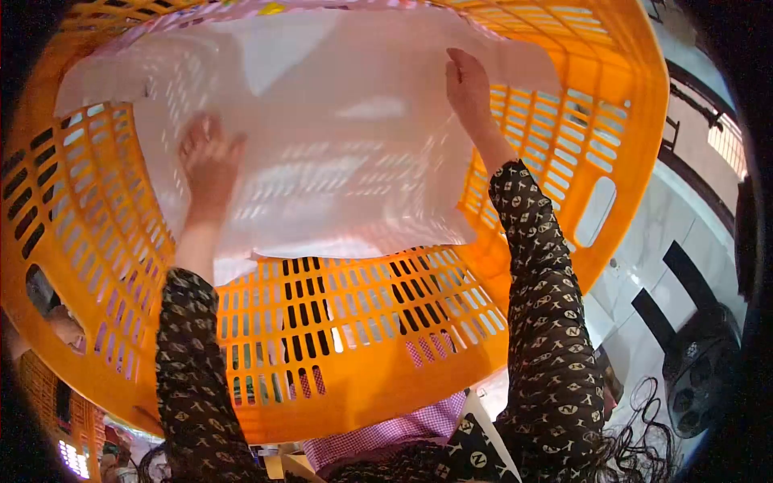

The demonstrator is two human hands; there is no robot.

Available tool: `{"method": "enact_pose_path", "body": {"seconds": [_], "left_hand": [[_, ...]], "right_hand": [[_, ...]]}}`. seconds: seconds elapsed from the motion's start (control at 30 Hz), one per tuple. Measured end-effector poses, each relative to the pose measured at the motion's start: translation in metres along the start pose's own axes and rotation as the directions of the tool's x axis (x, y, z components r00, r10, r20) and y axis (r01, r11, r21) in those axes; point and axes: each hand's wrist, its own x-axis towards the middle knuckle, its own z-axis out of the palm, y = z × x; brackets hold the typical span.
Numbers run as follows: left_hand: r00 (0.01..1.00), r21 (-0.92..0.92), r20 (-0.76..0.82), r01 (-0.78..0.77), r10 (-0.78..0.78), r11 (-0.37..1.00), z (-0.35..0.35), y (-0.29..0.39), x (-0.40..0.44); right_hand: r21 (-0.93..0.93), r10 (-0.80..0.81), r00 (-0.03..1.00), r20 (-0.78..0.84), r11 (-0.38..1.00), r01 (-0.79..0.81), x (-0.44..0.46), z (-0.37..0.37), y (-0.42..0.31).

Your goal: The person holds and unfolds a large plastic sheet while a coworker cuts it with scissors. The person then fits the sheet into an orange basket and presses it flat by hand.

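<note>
A large orange slatted plastic basket [354, 386] fills most of the head view. Inside it lies a wide pale pinkish-white sheet [322, 121], with light patches from the slots falling across it. Over the sheet's left part is my left hand [211, 165], fingers apart and slightly blurred, with nothing in it. My right hand [469, 88] is at the sheet's upper right side, its fingers curled together; whether they pinch anything is too small to tell. Patterned dark sleeves cover both forearms. Colourful material [270, 8] shows at the sheet's far edge.
Pink checked cloth [386, 431] shows below the basket's near rim. At right, beyond the basket, are a pale tiled floor [644, 225] and a black object with straps [696, 362]. Another orange basket [40, 374] stands at lower left.
</note>
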Motion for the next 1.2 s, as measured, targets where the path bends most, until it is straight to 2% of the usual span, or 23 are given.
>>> {"method": "enact_pose_path", "body": {"seconds": [0.03, 0.07, 0.13, 0.23, 0.3, 0.37, 0.43, 0.47, 0.57, 0.6, 0.63, 0.67, 0.73, 0.77, 0.8, 0.9, 0.93, 0.97, 1.0, 1.07, 1.1, 1.17, 1.2], "left_hand": [[0.998, -0.007, -0.029, 0.056, -0.056, 0.998, -0.026, 0.003, 0.026], [0.991, 0.0, -0.12, 0.055, -0.054, 0.999, -0.019, -0.004, 0.047], [0.974, 0.017, -0.221, 0.053, -0.048, 0.998, 0.0, -0.028, 0.083], [0.936, 0.074, -0.353, 0.037, -0.009, 0.997, 0.008, -0.045, 0.104], [0.983, 0.206, -0.152, 0.132, -0.102, 0.97, 0.012, -0.046, 0.105], [0.989, 0.2, -0.078, 0.14, -0.127, 0.97, 0.052, -0.084, 0.109], [0.989, 0.188, 0.001, 0.147, -0.15, 0.971, 0.073, -0.094, 0.108], [0.987, 0.162, -0.111, 0.134, -0.117, 0.978, 0.075, -0.09, 0.106], [0.899, 0.105, -0.438, 0.073, -0.02, 0.992, 0.078, -0.079, 0.101], [0.871, 0.101, -0.492, 0.061, -0.003, 0.993, 0.071, -0.072, 0.102], [0.839, 0.098, -0.544, 0.047, 0.014, 0.994, 0.064, -0.066, 0.103], [0.948, 0.195, -0.313, 0.129, -0.062, 0.972, 0.046, -0.051, 0.102], [0.975, 0.279, -0.164, 0.194, -0.152, 0.94, 0.029, -0.054, 0.101], [0.968, 0.273, -0.206, 0.199, -0.145, 0.941, 0.039, -0.058, 0.103], [0.959, 0.266, -0.248, 0.203, -0.137, 0.942, 0.052, -0.065, 0.105], [0.994, 0.291, -0.107, 0.065, -0.035, 0.955, 0.036, -0.068, 0.108], [0.984, 0.345, 0.146, 0.043, -0.099, 0.938, 0.009, -0.05, 0.109], [0.908, 0.381, 0.389, -0.005, -0.156, 0.924, -0.018, -0.032, 0.11], [0.921, 0.373, 0.353, 0.02, -0.162, 0.928, -0.005, -0.04, 0.11], [0.986, 0.259, 0.11, 0.096, -0.128, 0.961, 0.034, -0.059, 0.106], [0.996, 0.185, 0.005, 0.083, -0.085, 0.979, 0.044, -0.056, 0.099], [0.997, 0.026, -0.074, 0.005, -0.003, 1.0, 0.019, -0.012, 0.08], [0.997, -0.025, 0.069, -0.038, 0.04, 0.999, 0.051, -0.003, 0.065]], "right_hand": [[-0.02, 0.093, 0.993, -0.072, 0.995, -0.094, 0.0, 0.0, 0.01], [-0.015, 0.101, 0.992, -0.072, 0.995, -0.102, 0.001, 0.004, 0.027], [-0.109, -0.051, 0.973, -0.226, 0.994, 0.026, 0.008, 0.013, 0.052], [-0.022, 0.069, 0.98, -0.188, 0.997, -0.075, 0.011, 0.005, 0.034], [-0.043, 0.119, 0.981, -0.154, 0.991, -0.127, 0.014, 0.014, 0.038], [-0.07, 0.154, 0.98, -0.129, 0.984, -0.164, 0.016, 0.022, 0.047], [-0.163, -0.053, 0.963, -0.263, 0.987, 0.01, 0.016, 0.037, 0.066], [-0.161, -0.049, 0.965, -0.258, 0.987, 0.007, 0.015, 0.037, 0.064], [-0.422, -0.205, 0.944, -0.26, 0.903, 0.08, 0.007, 0.037, 0.054], [-0.395, 0.068, 0.988, -0.137, 0.911, -0.118, 0.003, 0.034, 0.044], [-0.382, 0.205, 0.976, -0.072, 0.898, -0.217, 0.0, 0.029, 0.036], [-0.386, 0.338, 0.941, -0.005, 0.868, -0.313, -0.002, 0.024, 0.028], [-0.502, 0.377, 0.92, 0.107, 0.819, -0.277, 0.0, 0.022, 0.019], [-0.527, 0.385, 0.911, 0.144, 0.81, -0.259, 0.002, 0.024, 0.017], [-0.658, 0.299, 0.924, 0.237, 0.749, -0.074, 0.0, 0.028, 0.03], [-0.729, 0.126, 0.92, 0.371, 0.654, 0.204, -0.004, 0.037, 0.054], [-0.731, 0.045, 0.918, 0.395, 0.62, 0.284, -0.001, 0.037, 0.052], [-0.643, 0.305, 0.9, 0.312, 0.765, -0.036, 0.002, 0.032, 0.038], [-0.633, 0.3, 0.902, 0.312, 0.773, -0.038, 0.001, 0.03, 0.04], [-0.686, -0.11, 0.974, 0.197, 0.694, 0.217, -0.001, 0.024, 0.044], [-0.318, -0.089, 0.993, -0.073, 0.946, 0.061, -0.003, 0.023, 0.038], [-0.256, -0.076, 0.996, -0.045, 0.965, 0.062, -0.011, 0.011, 0.028], [-0.257, -0.053, 0.998, 0.039, 0.964, 0.061, -0.015, 0.012, 0.019]]}}
